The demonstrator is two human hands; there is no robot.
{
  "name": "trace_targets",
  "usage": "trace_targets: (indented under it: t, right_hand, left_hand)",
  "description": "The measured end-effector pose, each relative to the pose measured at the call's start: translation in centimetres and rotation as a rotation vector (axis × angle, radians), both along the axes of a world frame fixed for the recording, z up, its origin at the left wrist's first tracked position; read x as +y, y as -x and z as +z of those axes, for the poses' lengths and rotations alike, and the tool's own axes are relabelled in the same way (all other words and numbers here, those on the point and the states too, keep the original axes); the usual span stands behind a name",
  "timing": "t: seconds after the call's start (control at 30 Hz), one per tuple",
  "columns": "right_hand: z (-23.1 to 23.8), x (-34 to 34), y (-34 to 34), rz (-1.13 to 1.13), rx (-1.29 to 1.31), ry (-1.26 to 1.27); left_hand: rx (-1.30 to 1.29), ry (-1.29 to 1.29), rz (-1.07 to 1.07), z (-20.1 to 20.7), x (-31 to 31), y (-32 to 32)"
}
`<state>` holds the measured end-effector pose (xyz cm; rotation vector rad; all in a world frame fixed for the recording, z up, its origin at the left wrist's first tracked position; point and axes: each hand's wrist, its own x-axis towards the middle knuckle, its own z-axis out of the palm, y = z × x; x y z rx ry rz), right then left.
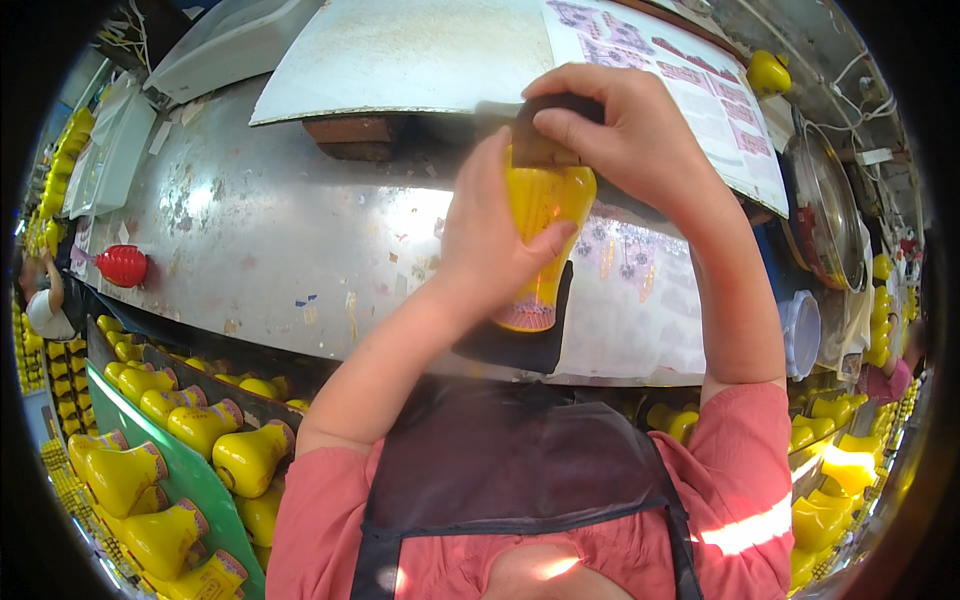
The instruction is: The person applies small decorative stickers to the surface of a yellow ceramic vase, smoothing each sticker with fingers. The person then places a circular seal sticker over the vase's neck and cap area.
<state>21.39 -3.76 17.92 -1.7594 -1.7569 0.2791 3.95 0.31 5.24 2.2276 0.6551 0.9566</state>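
A yellow vase (556, 198) is tilted in front of me above the metal worktable, its pink-and-blue patterned band toward my body. My left hand (485, 228) is wrapped round its left side, the thumb lying across the front. In my right hand (635, 125) is a flat dark brown piece (543, 150), pressed against the far end of the vase; it looks like a scraper, partly hidden by my fingers. Below the vase a black cloth (515, 350) lies at the table's near edge. Just right of it, a pale sheet with purple printed patterns (625, 260) lies flat.
Across the table's far side rests a white board (410, 55) on a brick-like block (350, 135), bearing more printed sheets (690, 85). A red ribbed bottle (122, 265) is at left, a clear tub (800, 333) at right. Several yellow vases (250, 458) fill racks on both sides.
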Motion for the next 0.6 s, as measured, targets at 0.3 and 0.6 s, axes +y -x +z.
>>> trace_targets:
  t: [0.3,0.6]
  right_hand:
    - [-0.5,-0.3,0.4,-0.19,-0.41,-0.008]
    - [-3.0,-3.7,0.5,-0.303,-0.149,-0.311]
  left_hand:
    - [-0.039,0.125,-0.031,1.2,1.7,-0.6]
    - [-0.256,0.568,-0.036,0.1,3.0,-2.8]
